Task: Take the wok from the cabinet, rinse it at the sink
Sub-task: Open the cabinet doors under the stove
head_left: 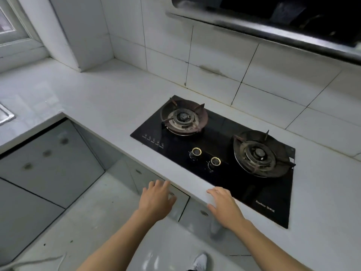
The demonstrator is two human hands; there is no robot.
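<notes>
No wok is in view. Grey cabinet doors [197, 212] run under the white countertop [109, 106], all closed. My left hand [156, 200] hovers in front of the cabinet door below the hob, fingers straight and spread, holding nothing. My right hand [224, 206] lies at the counter's front edge beside the hob, fingers relaxed and empty. A corner of the steel sink [5, 114] shows at the far left edge.
A black glass gas hob [220, 141] with two burners and two brass knobs is set in the counter. A range hood [273, 22] hangs above it. More grey cabinet doors [48, 163] stand at the left. A white shoe [201, 261] is on the tiled floor.
</notes>
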